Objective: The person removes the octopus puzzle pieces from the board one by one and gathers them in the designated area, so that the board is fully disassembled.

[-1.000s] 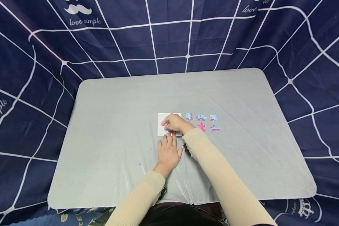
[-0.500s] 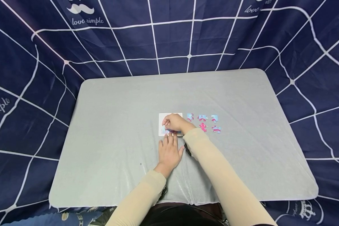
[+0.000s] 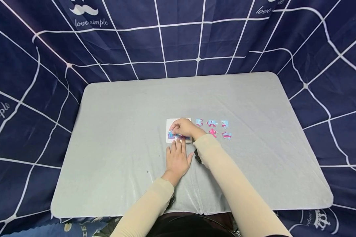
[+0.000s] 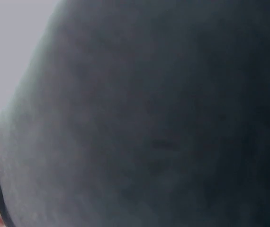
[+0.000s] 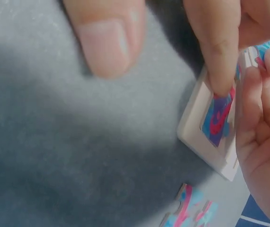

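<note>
A small white puzzle tray (image 3: 168,123) lies at the middle of the table, with blue, purple and pink jigsaw pieces along its near side. My left hand (image 3: 177,161) lies palm down, its straight fingertips resting on the tray's near edge. Over the tray, my right hand (image 3: 184,127) pinches a blue and pink puzzle piece (image 3: 170,135) at the lower left corner. In the right wrist view the tray's rim (image 5: 192,124) and a fitted piece (image 5: 219,118) show under a left fingertip. The right hand hides much of the tray from above; the left wrist view is mostly dark blur.
Right of the tray lie several loose jigsaw pieces in two rows, among them a blue one (image 3: 224,123), a pink one (image 3: 212,133) and a blue-pink one (image 3: 226,135). A grey cloth covers the table (image 3: 121,125); dark blue curtains (image 3: 178,42) surround it.
A blue and purple piece now shows at the tray's lower left corner, where it was white a second ago. My right fingers have shifted only slightly; the left hand stays in place.
</note>
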Demonstrator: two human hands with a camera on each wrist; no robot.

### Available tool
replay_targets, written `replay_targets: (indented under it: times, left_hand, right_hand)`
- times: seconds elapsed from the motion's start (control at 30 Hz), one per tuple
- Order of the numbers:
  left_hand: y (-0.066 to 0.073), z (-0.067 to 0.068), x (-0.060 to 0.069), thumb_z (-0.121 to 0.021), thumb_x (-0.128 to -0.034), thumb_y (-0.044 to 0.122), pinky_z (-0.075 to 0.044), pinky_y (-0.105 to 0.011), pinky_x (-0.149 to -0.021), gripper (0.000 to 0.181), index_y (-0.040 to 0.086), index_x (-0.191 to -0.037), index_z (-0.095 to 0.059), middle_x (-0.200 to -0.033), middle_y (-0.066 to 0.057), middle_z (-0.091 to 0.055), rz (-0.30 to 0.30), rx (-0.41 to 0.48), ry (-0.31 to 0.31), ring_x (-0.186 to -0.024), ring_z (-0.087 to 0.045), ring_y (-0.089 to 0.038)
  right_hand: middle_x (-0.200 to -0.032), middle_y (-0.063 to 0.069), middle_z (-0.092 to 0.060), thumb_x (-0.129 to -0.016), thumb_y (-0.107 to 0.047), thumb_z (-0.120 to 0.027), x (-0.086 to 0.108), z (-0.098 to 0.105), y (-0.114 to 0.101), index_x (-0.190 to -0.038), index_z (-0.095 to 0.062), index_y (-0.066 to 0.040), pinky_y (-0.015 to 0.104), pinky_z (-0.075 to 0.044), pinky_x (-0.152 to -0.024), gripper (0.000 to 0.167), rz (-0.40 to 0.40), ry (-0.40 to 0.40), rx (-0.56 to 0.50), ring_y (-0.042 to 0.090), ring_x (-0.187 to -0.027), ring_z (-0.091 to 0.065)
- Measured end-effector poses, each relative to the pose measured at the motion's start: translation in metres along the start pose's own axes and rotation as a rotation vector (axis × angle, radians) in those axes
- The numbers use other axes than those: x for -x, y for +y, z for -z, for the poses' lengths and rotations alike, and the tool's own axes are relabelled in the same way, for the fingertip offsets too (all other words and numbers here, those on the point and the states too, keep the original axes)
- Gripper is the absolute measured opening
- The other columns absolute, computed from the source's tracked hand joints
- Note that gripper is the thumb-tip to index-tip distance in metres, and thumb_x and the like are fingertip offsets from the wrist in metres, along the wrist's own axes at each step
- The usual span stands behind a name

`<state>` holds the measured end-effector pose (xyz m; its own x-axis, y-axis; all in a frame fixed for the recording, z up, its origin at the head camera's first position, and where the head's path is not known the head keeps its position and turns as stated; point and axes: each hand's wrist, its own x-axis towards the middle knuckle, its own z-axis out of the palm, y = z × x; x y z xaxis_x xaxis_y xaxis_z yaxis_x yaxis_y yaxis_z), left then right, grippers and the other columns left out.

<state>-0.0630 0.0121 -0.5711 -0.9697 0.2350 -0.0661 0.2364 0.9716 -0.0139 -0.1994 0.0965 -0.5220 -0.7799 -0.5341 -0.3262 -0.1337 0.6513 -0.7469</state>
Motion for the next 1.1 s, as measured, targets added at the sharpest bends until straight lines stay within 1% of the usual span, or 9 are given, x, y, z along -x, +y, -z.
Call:
replay_targets:
  times: [0.13,0.23,0.4,0.53,0.63,0.77,0.93,1.1]
  left_hand:
    - [0.000,-0.001,0.000,-0.028,-0.0978,0.057,-0.031,-0.046,-0.098,0.072,0.007,-0.150,-0.028,-0.147,-0.014,-0.034,0.004,0.006,0.004,-0.132,-0.032,-0.030]
    - [0.000,0.000,0.000,-0.029,-0.0977,0.057,-0.030,-0.047,-0.099,0.072,0.007,-0.150,-0.028,-0.147,-0.014,-0.035,0.008,0.017,0.005,-0.132,-0.032,-0.030]
    - [-0.001,0.002,0.000,-0.029,-0.0975,0.058,-0.029,-0.047,-0.100,0.073,0.008,-0.151,-0.024,-0.147,-0.014,-0.035,0.014,0.034,-0.009,-0.132,-0.032,-0.030]
    - [-0.001,0.003,0.000,-0.028,-0.0976,0.058,-0.029,-0.047,-0.100,0.074,0.008,-0.152,-0.022,-0.147,-0.014,-0.034,0.010,0.037,-0.023,-0.133,-0.031,-0.031]
    - [-0.001,0.003,0.001,-0.027,-0.0976,0.058,-0.029,-0.047,-0.101,0.074,0.008,-0.152,-0.021,-0.147,-0.014,-0.034,0.008,0.037,-0.031,-0.133,-0.030,-0.031]
    - [0.000,0.002,0.000,-0.026,-0.0975,0.059,-0.029,-0.047,-0.101,0.075,0.008,-0.152,-0.020,-0.148,-0.014,-0.034,0.004,0.033,-0.034,-0.133,-0.030,-0.031]
    - [-0.001,0.002,0.000,-0.028,-0.0972,0.059,-0.030,-0.047,-0.101,0.075,0.008,-0.152,-0.021,-0.147,-0.014,-0.034,0.002,0.035,-0.023,-0.133,-0.031,-0.031]
    - [-0.002,0.002,0.001,-0.031,-0.0967,0.059,-0.032,-0.047,-0.099,0.075,0.008,-0.151,-0.024,-0.146,-0.014,-0.037,0.002,0.047,-0.001,-0.131,-0.033,-0.031]
  right_hand:
    - [-0.090,0.001,-0.070,-0.089,-0.012,-0.067,0.003,0.005,0.002,-0.099,-0.072,-0.009,0.033,-0.047,-0.084,0.012,0.009,0.020,-0.028,0.015,-0.083,-0.061]
    - [-0.091,0.002,-0.071,-0.090,-0.012,-0.066,0.006,0.011,0.005,-0.101,-0.072,-0.008,0.035,-0.048,-0.085,0.013,0.015,0.035,-0.060,0.017,-0.087,-0.064]
    - [-0.089,0.004,-0.070,-0.091,-0.013,-0.065,0.012,0.021,0.012,-0.105,-0.071,-0.006,0.033,-0.051,-0.077,0.017,0.016,0.054,-0.108,0.018,-0.081,-0.067]
    - [-0.094,0.005,-0.070,-0.091,-0.015,-0.065,0.018,0.030,0.018,-0.107,-0.070,-0.005,0.035,-0.049,-0.079,0.019,0.030,0.079,-0.100,0.018,-0.085,-0.064]
    - [-0.096,0.005,-0.070,-0.091,-0.015,-0.066,0.023,0.037,0.024,-0.108,-0.071,-0.005,0.036,-0.048,-0.081,0.020,0.028,0.113,-0.099,0.018,-0.087,-0.062]
    - [-0.093,0.004,-0.070,-0.090,-0.014,-0.067,0.030,0.043,0.033,-0.108,-0.071,-0.005,0.036,-0.049,-0.078,0.020,0.013,0.149,-0.118,0.019,-0.085,-0.061]
    - [-0.089,0.007,-0.071,-0.091,-0.011,-0.065,0.039,0.048,0.041,-0.108,-0.070,-0.002,0.036,-0.051,-0.080,0.020,-0.007,0.137,-0.190,0.021,-0.084,-0.067]
    - [-0.091,0.008,-0.070,-0.092,-0.011,-0.064,0.049,0.049,0.048,-0.110,-0.069,-0.001,0.036,-0.051,-0.081,0.021,-0.014,0.134,-0.190,0.021,-0.085,-0.067]
